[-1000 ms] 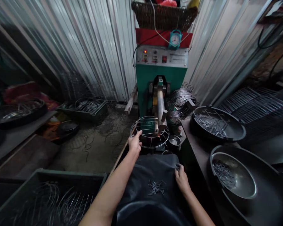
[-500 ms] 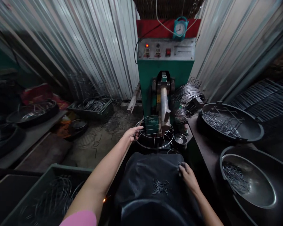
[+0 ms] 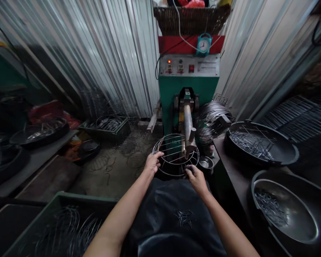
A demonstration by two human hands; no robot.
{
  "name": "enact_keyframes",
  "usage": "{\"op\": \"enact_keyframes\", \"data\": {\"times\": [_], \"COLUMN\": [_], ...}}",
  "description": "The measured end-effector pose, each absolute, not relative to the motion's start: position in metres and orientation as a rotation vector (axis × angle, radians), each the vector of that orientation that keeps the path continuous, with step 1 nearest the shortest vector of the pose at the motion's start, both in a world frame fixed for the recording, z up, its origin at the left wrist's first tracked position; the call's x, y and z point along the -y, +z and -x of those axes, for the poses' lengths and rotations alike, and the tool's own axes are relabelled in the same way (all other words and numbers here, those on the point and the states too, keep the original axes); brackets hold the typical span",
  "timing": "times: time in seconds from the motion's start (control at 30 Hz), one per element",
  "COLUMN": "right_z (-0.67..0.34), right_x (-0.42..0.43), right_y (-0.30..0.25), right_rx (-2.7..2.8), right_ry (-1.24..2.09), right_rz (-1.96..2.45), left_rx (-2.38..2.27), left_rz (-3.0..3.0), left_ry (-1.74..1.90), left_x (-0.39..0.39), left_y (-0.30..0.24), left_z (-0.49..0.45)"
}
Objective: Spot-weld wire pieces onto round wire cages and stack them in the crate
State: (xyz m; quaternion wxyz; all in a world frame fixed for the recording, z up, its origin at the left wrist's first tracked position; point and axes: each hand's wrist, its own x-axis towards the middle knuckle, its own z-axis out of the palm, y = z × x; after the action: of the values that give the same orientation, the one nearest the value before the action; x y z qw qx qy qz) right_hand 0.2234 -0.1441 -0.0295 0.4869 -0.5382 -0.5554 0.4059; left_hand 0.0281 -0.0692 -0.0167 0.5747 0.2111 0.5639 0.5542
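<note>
A round wire rack [image 3: 173,164], with parallel wires across its ring and a second ring below, sits level at the electrode arm [image 3: 187,119] of a green welding machine [image 3: 167,92]. My left hand [image 3: 152,163] pinches the rack's left side between thumb and fingers. At the near right rim, my right hand [image 3: 196,178] is closed in a pinch on a short wire piece, mostly hidden by the fingertips. Below the hands, a small heap of short bent wire pieces [image 3: 183,217] lies on the black apron [image 3: 160,207] over my lap.
To the right stand a black pan of wire parts [image 3: 291,157] and a metal bowl [image 3: 307,228] with short wires. A wire bundle [image 3: 210,119] hangs beside the machine. A small metal dish [image 3: 205,162] sits near the rack. At lower left is a green crate [image 3: 61,195] of wire rings.
My right hand has moved from above the apron's right side up and left to the rack's near rim. My left hand still holds the rack. The camera view has tilted up slightly.
</note>
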Motion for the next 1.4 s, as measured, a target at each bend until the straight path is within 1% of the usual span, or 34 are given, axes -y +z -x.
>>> {"op": "enact_keyframes", "data": {"times": [0.27,0.6,1.07,1.3,1.4], "right_z": [-0.225,-0.223,-0.228,-0.226,-0.226], "right_x": [0.146,0.139,0.131,0.131,0.137], "right_y": [-0.027,-0.026,-0.021,-0.023,-0.024], "right_rx": [1.313,1.217,1.223,1.121,1.091], "right_ry": [1.007,1.114,1.134,1.22,1.181], "right_rz": [1.319,1.246,1.242,1.208,1.23], "left_rx": [-1.322,-1.304,-1.312,-1.358,-1.372], "left_rz": [-0.536,-0.552,-0.57,-0.492,-0.458], "left_ry": [1.322,1.304,1.291,1.281,1.282], "left_x": [0.069,0.062,0.056,0.056,0.058], "left_y": [-0.016,-0.02,-0.021,-0.019,-0.016], "left_z": [-0.032,-0.028,-0.031,-0.034,-0.036]}}
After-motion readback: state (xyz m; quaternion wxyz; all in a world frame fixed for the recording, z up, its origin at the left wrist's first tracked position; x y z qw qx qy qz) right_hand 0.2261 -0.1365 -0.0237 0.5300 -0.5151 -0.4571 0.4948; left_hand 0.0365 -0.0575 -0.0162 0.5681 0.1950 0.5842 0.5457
